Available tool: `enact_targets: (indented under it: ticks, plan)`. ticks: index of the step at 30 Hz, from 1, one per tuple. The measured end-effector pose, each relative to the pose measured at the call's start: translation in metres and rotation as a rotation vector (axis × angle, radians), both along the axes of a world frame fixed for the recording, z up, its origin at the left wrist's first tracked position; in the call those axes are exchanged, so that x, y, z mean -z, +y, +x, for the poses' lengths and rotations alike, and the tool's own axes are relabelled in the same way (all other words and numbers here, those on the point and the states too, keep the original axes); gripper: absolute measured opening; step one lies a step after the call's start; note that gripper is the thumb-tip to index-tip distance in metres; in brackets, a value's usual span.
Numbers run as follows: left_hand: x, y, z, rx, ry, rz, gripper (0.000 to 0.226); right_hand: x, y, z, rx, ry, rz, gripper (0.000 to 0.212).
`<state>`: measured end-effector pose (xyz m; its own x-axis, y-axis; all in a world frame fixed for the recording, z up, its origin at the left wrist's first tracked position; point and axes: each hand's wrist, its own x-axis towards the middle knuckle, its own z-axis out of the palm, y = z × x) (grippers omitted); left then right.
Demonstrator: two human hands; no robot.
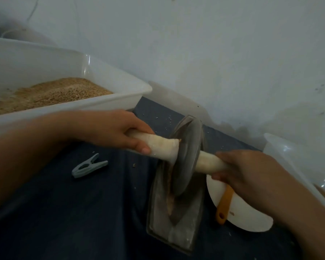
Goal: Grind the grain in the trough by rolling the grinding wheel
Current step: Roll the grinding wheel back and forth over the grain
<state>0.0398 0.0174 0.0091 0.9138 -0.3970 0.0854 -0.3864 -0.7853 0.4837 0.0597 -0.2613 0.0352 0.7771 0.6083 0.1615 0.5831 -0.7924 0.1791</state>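
Note:
A grey metal grinding wheel (186, 156) stands on edge in a long grey boat-shaped trough (176, 222) on a dark blue cloth. Pale crushed grain (170, 201) lies in the trough's groove just under the wheel. A whitish wrapped axle handle (161, 147) runs through the wheel's centre. My left hand (120, 130) grips the axle's left end. My right hand (248, 169) grips its right end. The wheel sits toward the far half of the trough.
A white plastic tub (94, 104) with brown grain stands at the left. A pale blue clothes peg (89, 167) lies on the cloth. A white plate (246, 212) with an orange-handled tool (224, 205) sits right of the trough. Another clear tub (298, 158) is at far right, a wall behind.

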Motion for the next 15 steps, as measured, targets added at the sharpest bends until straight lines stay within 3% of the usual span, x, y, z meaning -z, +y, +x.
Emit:
enact_targets:
  ticks: [3, 6, 11, 15]
  plan:
    - [0.019, -0.009, 0.012, -0.149, -0.203, 0.049, 0.042, 0.016, 0.005, 0.019, 0.05, -0.169, 0.005, 0.042]
    - [0.025, -0.014, 0.015, -0.153, -0.334, 0.056, 0.042, 0.019, 0.002, 0.023, 0.045, -0.174, -0.001, 0.043]
    - [0.0, -0.001, -0.002, 0.031, -0.072, -0.06, 0.04, 0.002, -0.002, 0.0, -0.039, -0.079, -0.108, 0.033]
    - [-0.018, 0.009, -0.015, 0.197, 0.173, -0.134, 0.038, -0.017, -0.009, -0.027, -0.083, 0.006, -0.134, 0.047]
